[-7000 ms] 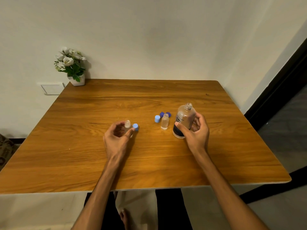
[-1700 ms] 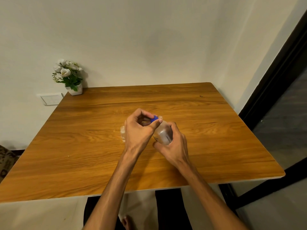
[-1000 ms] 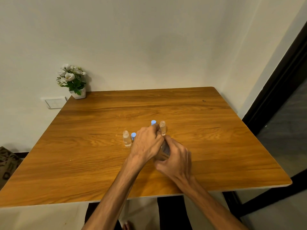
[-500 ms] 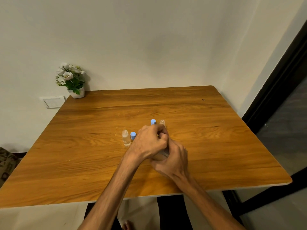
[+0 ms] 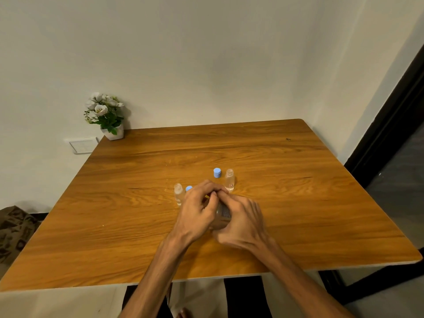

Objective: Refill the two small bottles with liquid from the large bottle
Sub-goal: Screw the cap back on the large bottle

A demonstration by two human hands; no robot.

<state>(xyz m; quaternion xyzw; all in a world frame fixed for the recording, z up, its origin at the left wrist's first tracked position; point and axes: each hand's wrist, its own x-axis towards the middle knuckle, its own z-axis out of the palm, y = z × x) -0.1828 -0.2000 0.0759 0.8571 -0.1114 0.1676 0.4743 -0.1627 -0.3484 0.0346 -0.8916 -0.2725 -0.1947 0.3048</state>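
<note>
Large bottle (image 5: 223,211) clasped between both curled hands, left hand (image 5: 199,210) over its top, right hand (image 5: 241,218) round its body.

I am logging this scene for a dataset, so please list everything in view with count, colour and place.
small bottles: 2, clear, uncapped, upright mid-table; the other stands left of the hands.
small caps: 2, light blue, on the table, one beside each small bottle; the left one is partly hidden by the left hand.
large bottle: 1, clear with a label, mostly hidden between both hands.
table: 1, brown wood, fills the view.
potted flowers: 1, white blooms, green leaves, white pot, far left corner.
wall plate: 1, white, on the wall behind the table's left side.
left hand: 1, fingers curled over the large bottle's top.
right hand: 1, wrapped round the large bottle's body.
</note>
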